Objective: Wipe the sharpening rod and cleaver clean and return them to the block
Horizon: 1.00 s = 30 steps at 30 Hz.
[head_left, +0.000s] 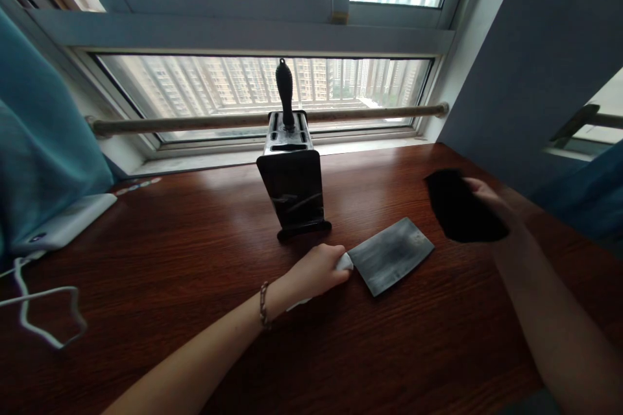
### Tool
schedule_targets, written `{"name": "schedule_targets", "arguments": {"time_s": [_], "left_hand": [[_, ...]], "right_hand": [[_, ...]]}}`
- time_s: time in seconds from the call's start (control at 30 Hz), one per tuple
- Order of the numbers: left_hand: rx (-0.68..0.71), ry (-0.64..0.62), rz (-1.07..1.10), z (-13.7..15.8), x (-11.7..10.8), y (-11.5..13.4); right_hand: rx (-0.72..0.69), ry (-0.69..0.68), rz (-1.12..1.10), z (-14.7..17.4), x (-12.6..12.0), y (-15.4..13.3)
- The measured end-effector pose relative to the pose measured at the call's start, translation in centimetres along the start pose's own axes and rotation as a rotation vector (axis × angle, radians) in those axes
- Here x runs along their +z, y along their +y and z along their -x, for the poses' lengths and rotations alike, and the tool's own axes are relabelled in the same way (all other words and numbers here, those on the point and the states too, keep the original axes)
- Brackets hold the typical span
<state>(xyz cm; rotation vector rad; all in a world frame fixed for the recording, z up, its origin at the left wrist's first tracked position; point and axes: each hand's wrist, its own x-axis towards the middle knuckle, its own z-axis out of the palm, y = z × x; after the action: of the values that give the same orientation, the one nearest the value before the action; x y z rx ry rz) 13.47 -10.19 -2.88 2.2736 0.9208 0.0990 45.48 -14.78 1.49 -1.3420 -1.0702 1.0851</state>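
1. A cleaver [392,254] is laid flat on a dark wooden table [195,240], just in front of a knife block [293,188] in which one black-handled tool [285,91] stands.
2. Its white handle is gripped by the left hand [316,270], fingers curled tightly round it.
3. A black cloth [460,206] is held by the right hand [484,198]; the fingers appear closed on it, though they are mostly hidden.

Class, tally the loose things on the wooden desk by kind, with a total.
Knives: 2, a grey steel cleaver and a black-handled knife in the block
Black knife block: 1
Black cloth: 1
White charger box: 1
Total: 5
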Motion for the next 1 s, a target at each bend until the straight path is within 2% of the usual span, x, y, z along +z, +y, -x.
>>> {"name": "schedule_targets", "arguments": {"time_s": [0.03,0.07,0.1,0.13,0.17,0.27,0.37,0.43,0.7,0.8,1.0], "left_hand": [[0.003,0.0,-0.008,0.0,0.1,-0.1],[0.005,-0.001,-0.015,-0.1,0.1,-0.3],[0.005,-0.003,-0.02,-0.1,0.2,-0.4],[0.007,-0.004,-0.021,-0.2,0.3,-0.6],[0.009,-0.001,-0.021,-0.2,0.4,-0.7],[0.024,0.025,-0.03,-0.4,0.8,-1.1],[0.038,0.044,-0.042,-0.5,1.0,-1.3],[0.028,0.041,-0.043,-0.5,1.0,-1.2],[-0.018,-0.006,-0.018,-0.4,0.5,-0.6],[-0.039,-0.03,-0.003,-0.4,0.5,-0.6],[-0.018,-0.001,-0.025,-0.1,0.3,-0.3]], "right_hand": [[0.046,-0.116,0.071,-0.2,1.4,0.7],[0.077,-0.345,0.291,-0.3,2.9,1.6],[0.036,-0.453,0.5,-0.4,4.4,2.5],[-0.043,-0.447,0.692,-0.4,5.8,3.4],[-0.128,-0.364,0.851,-0.3,7.1,4.2],[-0.262,-0.274,1.036,0.7,10.1,5.8],[-0.305,-0.232,1.1,1.7,11.3,6.2],[-0.284,-0.169,1.139,1.6,11.3,6.1],[-0.082,0.058,1.343,-1.6,6.6,6.1],[-0.098,-0.006,1.274,-1.6,6.5,6.3],[-0.251,-0.139,1.132,0.1,9.4,6.4]]}}
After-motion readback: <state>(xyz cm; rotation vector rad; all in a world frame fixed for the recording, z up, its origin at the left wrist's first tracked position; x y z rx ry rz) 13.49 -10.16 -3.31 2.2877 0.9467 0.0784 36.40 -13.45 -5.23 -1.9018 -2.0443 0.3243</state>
